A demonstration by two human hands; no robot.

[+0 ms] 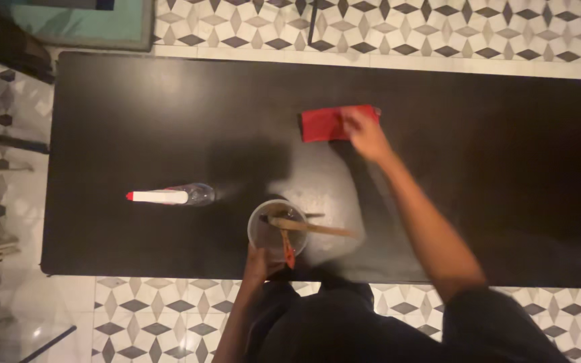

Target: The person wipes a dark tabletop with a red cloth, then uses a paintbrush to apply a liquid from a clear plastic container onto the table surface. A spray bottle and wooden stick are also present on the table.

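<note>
Red folded cloth at 12 o'clock on black worktop; right hand fingers pressed flat on its right end; soft, light, likely best pinched at an edge; left hand fingers curled round clear container rim at 6 o'clock; spray bottle lies at 9 o'clock.

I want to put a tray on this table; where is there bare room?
The black table is bare right of the right hand on the red cloth, and along the far-left side beyond the spray bottle. It is crowded at the near edge, where the left hand holds the clear container.
</note>
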